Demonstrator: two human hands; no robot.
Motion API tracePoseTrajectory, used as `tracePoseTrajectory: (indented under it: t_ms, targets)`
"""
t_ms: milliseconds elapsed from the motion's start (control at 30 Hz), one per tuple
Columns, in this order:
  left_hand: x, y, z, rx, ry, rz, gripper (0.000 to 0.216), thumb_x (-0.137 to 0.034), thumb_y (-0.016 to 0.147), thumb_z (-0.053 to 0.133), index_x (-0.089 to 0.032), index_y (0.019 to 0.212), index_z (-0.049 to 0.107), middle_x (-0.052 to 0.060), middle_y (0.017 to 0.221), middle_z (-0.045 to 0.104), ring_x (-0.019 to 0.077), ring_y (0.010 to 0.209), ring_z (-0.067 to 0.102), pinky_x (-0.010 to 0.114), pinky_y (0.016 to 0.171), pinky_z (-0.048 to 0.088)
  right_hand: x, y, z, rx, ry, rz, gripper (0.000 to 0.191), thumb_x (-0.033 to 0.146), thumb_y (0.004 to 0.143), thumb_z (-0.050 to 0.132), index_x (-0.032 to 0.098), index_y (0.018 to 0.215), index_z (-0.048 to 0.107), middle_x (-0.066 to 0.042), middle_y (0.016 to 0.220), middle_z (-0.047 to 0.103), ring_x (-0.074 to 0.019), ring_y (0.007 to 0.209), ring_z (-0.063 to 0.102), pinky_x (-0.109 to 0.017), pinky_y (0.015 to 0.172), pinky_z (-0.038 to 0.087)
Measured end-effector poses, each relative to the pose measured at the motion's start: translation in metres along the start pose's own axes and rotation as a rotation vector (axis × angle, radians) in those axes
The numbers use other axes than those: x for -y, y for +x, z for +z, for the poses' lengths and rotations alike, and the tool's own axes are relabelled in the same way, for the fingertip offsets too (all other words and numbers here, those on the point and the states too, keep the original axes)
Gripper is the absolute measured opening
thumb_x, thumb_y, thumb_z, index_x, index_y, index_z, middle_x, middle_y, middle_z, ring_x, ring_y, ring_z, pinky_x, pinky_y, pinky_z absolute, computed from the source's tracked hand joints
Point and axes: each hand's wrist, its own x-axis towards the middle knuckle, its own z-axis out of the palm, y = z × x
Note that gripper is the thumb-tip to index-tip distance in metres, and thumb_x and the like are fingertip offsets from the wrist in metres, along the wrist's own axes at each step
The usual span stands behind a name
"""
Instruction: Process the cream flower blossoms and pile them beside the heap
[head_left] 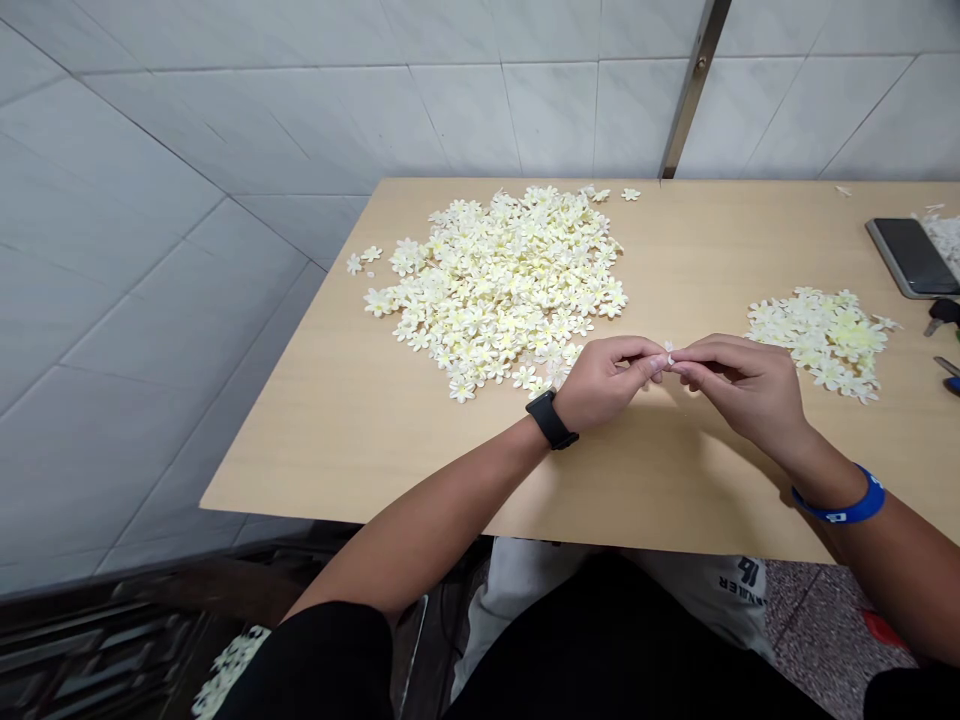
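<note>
A small white artificial flower [669,352] is pinched between the fingertips of both hands, just above the table. My left hand [606,380], with a black watch on its wrist, grips it from the left. From the right, my right hand [750,385] pinches it too, a blue wristband below. Much of the flower is hidden by the fingers. Left of my hands lies a large heap of cream-white flowers [510,280] with yellowish centres. A smaller pile of similar flowers [821,340] lies just beyond my right hand.
The wooden table [315,430] meets a tiled wall [457,110] at the back. At the right edge lie a phone [913,258], keys [941,315] and a blue-handled tool [951,375], partly cut off. More white pieces [229,670] are down at the lower left.
</note>
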Motion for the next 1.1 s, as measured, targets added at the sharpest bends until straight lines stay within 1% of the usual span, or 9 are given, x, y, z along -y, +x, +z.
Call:
tracePoseTrajectory:
  t_ms: [100,233,433,533,700,800,900,1000,1100]
  targets:
    - [-0.0013,0.0000,0.0002,0.003,-0.010,-0.008,0.032,-0.044,0.092,0.063,-0.015,0.081,0.073,0.006,0.081,0.073,0.0117,0.073,0.063,0.023,0.070,0.052,0.0003,-0.0004,-0.0005,-0.002,0.036,0.053,0.007,0.027,0.090,0.074,0.026,0.089,0.081,-0.004,0.081,0.079,-0.0187,0.067,0.073,-0.031,0.059,0.060]
    - [-0.0040,-0.0003,0.0004,-0.004,0.005,-0.009,0.029,-0.040,0.091,0.064,-0.015,0.081,0.073,0.006,0.081,0.073,0.0125,0.075,0.064,0.023,0.069,0.050,0.0012,-0.0005,-0.0007,-0.003,0.044,0.058,0.007,0.028,0.089,0.075,0.027,0.089,0.081,-0.004,0.081,0.079,-0.0187,0.066,0.073,-0.031,0.058,0.059]
    - [-0.0056,-0.0016,0.0020,-0.041,0.036,-0.084,0.024,-0.034,0.088,0.064,-0.014,0.080,0.074,0.005,0.075,0.069,0.0093,0.061,0.051,0.022,0.053,0.036,0.0031,-0.0003,-0.0002,-0.022,-0.015,-0.034,0.009,0.023,0.090,0.073,0.027,0.089,0.081,-0.003,0.080,0.080,-0.0192,0.069,0.074,-0.033,0.062,0.060]
    - [-0.0056,-0.0015,0.0027,-0.046,0.023,-0.097,0.022,-0.034,0.087,0.065,-0.014,0.079,0.073,0.004,0.075,0.068,0.0072,0.056,0.044,0.022,0.050,0.032,0.0032,-0.0009,0.0007,-0.028,-0.045,-0.075,0.010,0.021,0.091,0.072,0.027,0.090,0.080,-0.003,0.081,0.080,-0.0190,0.069,0.074,-0.032,0.060,0.059]
    - [-0.0047,-0.0013,0.0015,-0.015,0.019,-0.066,0.023,-0.036,0.089,0.065,-0.015,0.084,0.074,0.005,0.084,0.073,0.0099,0.065,0.055,0.022,0.057,0.041,0.0024,-0.0014,0.0016,-0.040,-0.094,-0.110,0.005,0.025,0.088,0.076,0.028,0.090,0.080,-0.003,0.082,0.080,-0.0195,0.069,0.073,-0.032,0.058,0.058]
    - [-0.0035,-0.0012,0.0008,0.002,0.043,-0.035,0.026,-0.038,0.093,0.062,-0.015,0.087,0.073,0.007,0.089,0.074,0.0128,0.077,0.062,0.022,0.064,0.045,0.0025,-0.0011,0.0012,-0.042,-0.113,-0.115,0.011,0.020,0.090,0.073,0.028,0.090,0.080,-0.003,0.083,0.080,-0.0190,0.070,0.073,-0.032,0.060,0.059]
    - [-0.0019,-0.0012,0.0009,0.017,0.053,-0.009,0.026,-0.037,0.095,0.060,-0.015,0.088,0.072,0.007,0.090,0.074,0.0134,0.081,0.065,0.022,0.067,0.047,0.0024,-0.0009,0.0007,-0.039,-0.107,-0.109,0.014,0.016,0.090,0.071,0.027,0.090,0.080,-0.003,0.082,0.080,-0.0181,0.070,0.073,-0.031,0.061,0.059]
    - [-0.0006,-0.0013,0.0004,0.028,0.081,0.027,0.024,-0.033,0.097,0.057,-0.015,0.090,0.070,0.006,0.090,0.074,0.0135,0.082,0.066,0.022,0.069,0.049,0.0019,-0.0010,0.0007,-0.036,-0.096,-0.097,0.012,0.017,0.090,0.072,0.026,0.090,0.080,-0.003,0.081,0.080,-0.0177,0.069,0.073,-0.030,0.061,0.058]
    - [-0.0004,-0.0021,-0.0013,0.035,0.172,0.125,0.021,-0.024,0.097,0.050,-0.015,0.092,0.068,0.006,0.091,0.073,0.0140,0.084,0.067,0.025,0.074,0.051,0.0026,-0.0009,0.0008,-0.027,-0.081,-0.077,0.006,0.022,0.088,0.075,0.025,0.091,0.080,-0.003,0.082,0.080,-0.0180,0.069,0.073,-0.029,0.059,0.057]
